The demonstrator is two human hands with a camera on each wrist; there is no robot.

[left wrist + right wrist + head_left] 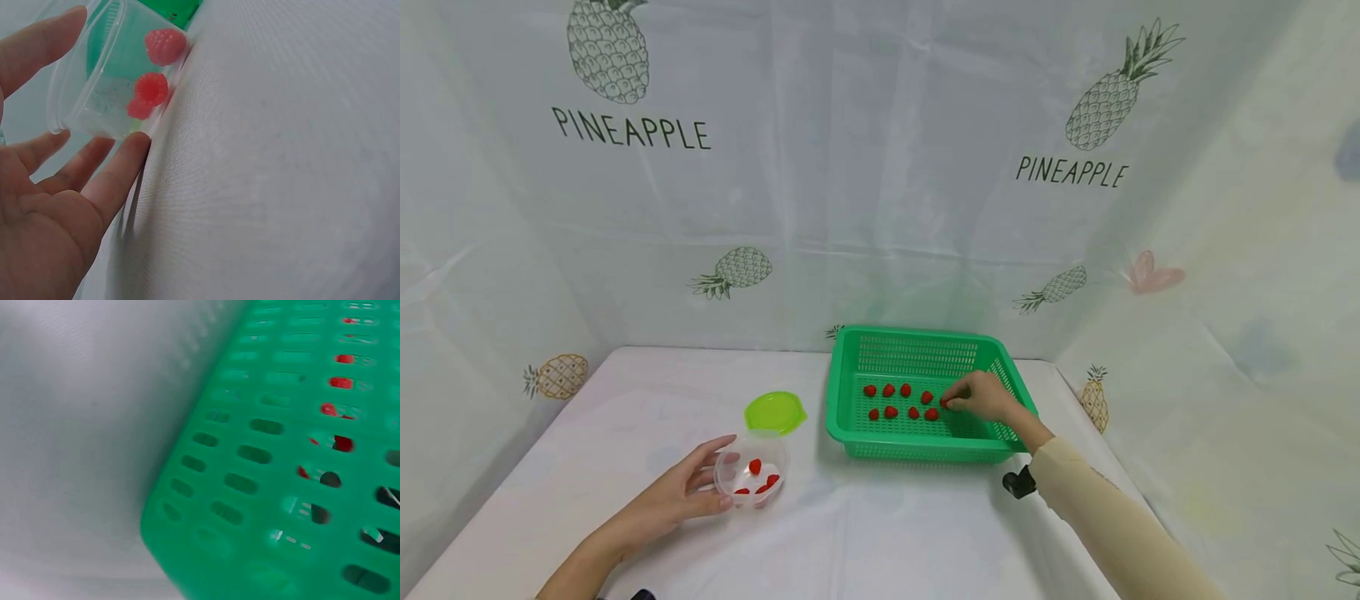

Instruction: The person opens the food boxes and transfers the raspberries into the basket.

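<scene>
My left hand [681,492] holds a clear plastic tub [727,469] on the table, its thumb on the near side and fingers on the far side. Inside the tub lie several red raspberries [165,46]. To the right, a green plastic basket [925,448] contains several more raspberries [891,412], set out in two rough rows. Reaching over the basket's right side, my right hand [985,395] pinches a raspberry [944,403] at the right end of the rows. In the right wrist view, the slotted basket wall [250,506] hides the hand.
A lime-green lid [775,413] lies on the table just behind the tub. White cloth covers the table [850,533], and pineapple-printed sheets [880,167] hang behind and at the sides. Small black wrist gear [1018,482] shows below my right forearm.
</scene>
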